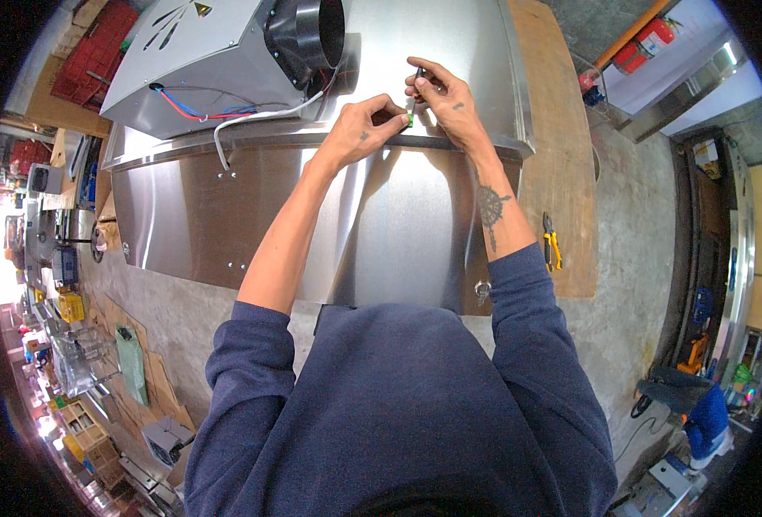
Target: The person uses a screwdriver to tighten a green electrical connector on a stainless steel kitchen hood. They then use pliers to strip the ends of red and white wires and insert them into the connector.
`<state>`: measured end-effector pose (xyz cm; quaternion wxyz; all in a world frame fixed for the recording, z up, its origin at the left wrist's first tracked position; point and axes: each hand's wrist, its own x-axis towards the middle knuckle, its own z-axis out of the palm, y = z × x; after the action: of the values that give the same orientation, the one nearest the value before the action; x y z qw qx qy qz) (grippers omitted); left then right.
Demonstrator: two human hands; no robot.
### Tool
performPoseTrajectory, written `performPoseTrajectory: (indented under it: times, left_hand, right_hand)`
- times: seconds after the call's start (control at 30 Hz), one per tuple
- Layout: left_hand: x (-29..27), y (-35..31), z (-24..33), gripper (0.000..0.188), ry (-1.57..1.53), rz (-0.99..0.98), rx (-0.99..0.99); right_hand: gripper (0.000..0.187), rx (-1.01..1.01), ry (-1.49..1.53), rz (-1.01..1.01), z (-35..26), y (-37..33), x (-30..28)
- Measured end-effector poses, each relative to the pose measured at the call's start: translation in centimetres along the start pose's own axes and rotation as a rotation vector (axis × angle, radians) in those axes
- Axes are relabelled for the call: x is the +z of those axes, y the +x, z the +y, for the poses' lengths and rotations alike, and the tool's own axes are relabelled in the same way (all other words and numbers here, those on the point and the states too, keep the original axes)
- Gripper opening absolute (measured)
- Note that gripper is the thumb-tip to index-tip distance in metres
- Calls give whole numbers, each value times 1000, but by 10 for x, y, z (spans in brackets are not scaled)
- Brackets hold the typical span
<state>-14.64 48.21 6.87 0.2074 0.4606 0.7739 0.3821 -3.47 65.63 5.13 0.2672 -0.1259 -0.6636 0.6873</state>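
Note:
My left hand [366,131] is closed in a pinch on a small green piece [410,120], above the front edge of a stainless steel hood [312,207]. In my right hand [448,102] is a small screwdriver [420,76] with a dark handle. Its thin shaft points down at the green piece; whether the tip touches it is too small to tell. Left of my hands, a grey metal box [187,65] with a round black duct outlet [319,34] rests on the hood. Red and blue wires [193,112] come out of the box, and a grey cable [260,116] curves down over the hood's edge.
Pliers [552,243] with yellow and black handles lie on the wooden board [562,155] right of the hood. A fire extinguisher [644,45] is at the far right. Tools and boxes crowd the left side, and green material [131,364] lies on cardboard on the floor.

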Motion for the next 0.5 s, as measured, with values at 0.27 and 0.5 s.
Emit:
performPoseTrajectory:
  times: [0.27, 0.5]
  left_hand:
    - [0, 0, -1, 31, -36, -7, -32]
    - [0, 0, -1, 32, -36, -1, 7]
  right_hand:
    - [37, 26, -121, -22, -7, 0, -1]
    - [37, 52, -195, -39, -12, 1, -2]
